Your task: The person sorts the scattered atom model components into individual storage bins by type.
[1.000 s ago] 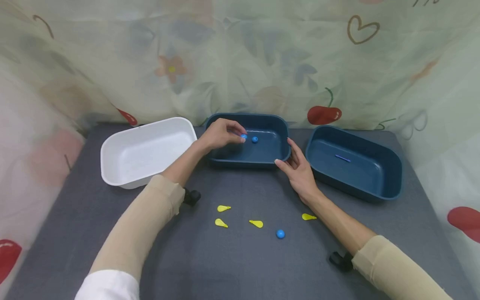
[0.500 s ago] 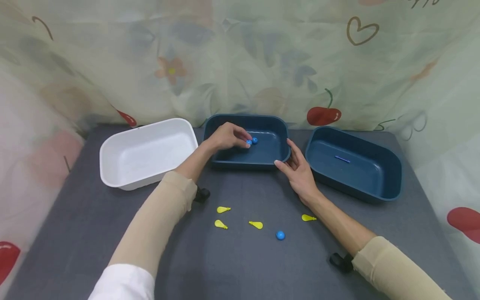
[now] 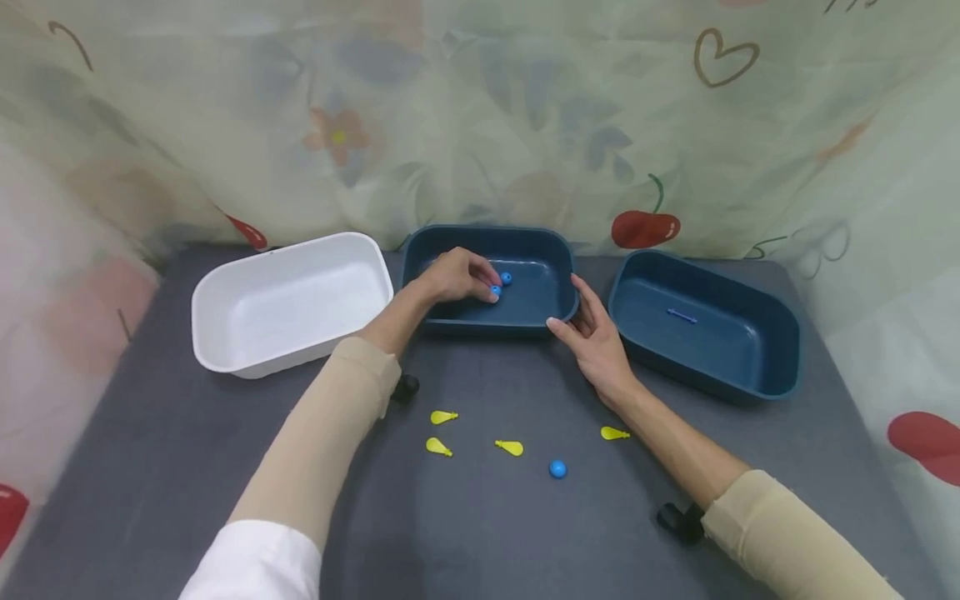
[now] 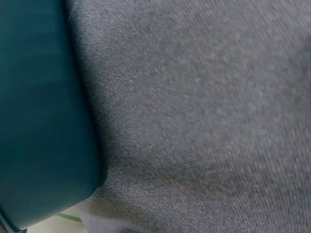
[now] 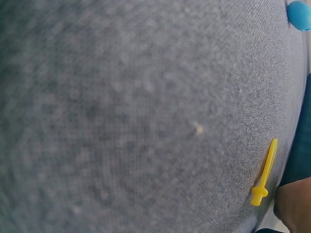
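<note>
My left hand point(image 3: 456, 277) reaches into the middle dark blue bin point(image 3: 536, 320) and pinches a small blue ball point(image 3: 496, 291) between thumb and fingers. Right beside it on the bin floor lies a second blue ball point(image 3: 506, 278). My right hand point(image 3: 602, 350) grips the bin's right front corner, thumb on the front side and fingers along the right end. In the left wrist view only the outer wall of a dark blue bin point(image 4: 43, 111) and grey cloth show; the hand is out of sight there.
Several yellow bulb-shaped pieces point(image 3: 510, 447) and a blue ball point(image 3: 557, 469) lie on the grey table point(image 3: 480, 533). A white bin point(image 3: 288, 308) stands left. Another dark blue bin point(image 3: 720, 354), right, holds a small purple-blue stick point(image 3: 682, 316). A patterned curtain hangs behind.
My left hand has moved right and a little nearer inside the middle bin, bringing its ball beside the other one. My right hand keeps its place at the bin's corner.
</note>
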`<move>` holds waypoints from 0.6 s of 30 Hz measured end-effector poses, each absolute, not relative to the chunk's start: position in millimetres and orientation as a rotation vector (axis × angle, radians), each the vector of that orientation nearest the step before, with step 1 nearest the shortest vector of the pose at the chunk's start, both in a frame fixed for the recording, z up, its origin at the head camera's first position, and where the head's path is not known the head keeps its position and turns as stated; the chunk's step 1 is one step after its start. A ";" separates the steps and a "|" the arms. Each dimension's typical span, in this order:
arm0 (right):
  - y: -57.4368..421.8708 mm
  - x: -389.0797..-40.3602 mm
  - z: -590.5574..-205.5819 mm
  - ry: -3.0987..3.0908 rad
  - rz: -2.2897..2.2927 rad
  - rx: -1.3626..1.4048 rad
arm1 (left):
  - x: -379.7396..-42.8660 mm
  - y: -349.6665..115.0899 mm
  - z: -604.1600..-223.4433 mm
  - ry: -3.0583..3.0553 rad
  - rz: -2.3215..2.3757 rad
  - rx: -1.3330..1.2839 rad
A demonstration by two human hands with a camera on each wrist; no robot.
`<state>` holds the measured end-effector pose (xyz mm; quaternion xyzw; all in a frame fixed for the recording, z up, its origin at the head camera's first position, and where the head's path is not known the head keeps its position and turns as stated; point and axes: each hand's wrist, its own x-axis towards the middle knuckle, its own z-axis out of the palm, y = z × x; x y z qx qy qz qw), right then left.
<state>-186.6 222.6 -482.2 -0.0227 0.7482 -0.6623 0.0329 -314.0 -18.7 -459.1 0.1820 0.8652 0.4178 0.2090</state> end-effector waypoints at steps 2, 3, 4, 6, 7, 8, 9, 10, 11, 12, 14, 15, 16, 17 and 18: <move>223.1 -186.8 -480.8 2.309 -2.036 -0.072 | -314.8 -17.6 -458.7 2.410 1.156 0.516; 223.4 -186.8 -480.4 2.306 -2.040 -0.066 | -314.9 -17.0 -458.4 2.411 1.151 0.522; 223.6 -186.8 -480.0 2.304 -2.039 -0.064 | -315.1 -16.4 -458.2 2.410 1.145 0.525; 224.1 -186.5 -479.7 2.297 -2.038 -0.061 | -314.9 -15.6 -458.1 2.405 1.138 0.522; 224.2 -186.3 -479.9 2.291 -2.041 -0.058 | -314.9 -15.0 -458.3 2.404 1.132 0.519; 224.3 -186.3 -480.2 2.287 -2.044 -0.055 | -314.6 -14.6 -458.2 2.403 1.128 0.517; 224.2 -186.2 -480.3 2.282 -2.047 -0.056 | -314.2 -14.2 -458.1 2.403 1.122 0.513; 224.2 -186.1 -480.5 2.281 -2.048 -0.059 | -313.8 -13.9 -458.1 2.404 1.119 0.509; 224.1 -186.1 -480.7 2.278 -2.050 -0.061 | -313.3 -13.8 -457.9 2.405 1.116 0.503; 223.9 -186.0 -480.7 2.275 -2.053 -0.062 | -312.7 -13.7 -457.8 2.407 1.113 0.497; 223.3 -186.0 -480.9 2.267 -2.059 -0.066 | -311.4 -14.2 -457.1 2.409 1.111 0.481; 223.1 -186.0 -481.1 2.263 -2.061 -0.067 | -311.0 -14.6 -457.0 2.407 1.113 0.473; 222.8 -186.0 -481.2 2.261 -2.060 -0.066 | -310.3 -15.2 -456.7 2.401 1.116 0.467; 222.4 -185.9 -481.2 2.261 -2.058 -0.065 | -309.7 -15.6 -456.4 2.396 1.117 0.462; 222.3 -185.8 -481.5 2.263 -2.053 -0.064 | -309.2 -16.3 -455.9 2.390 1.118 0.459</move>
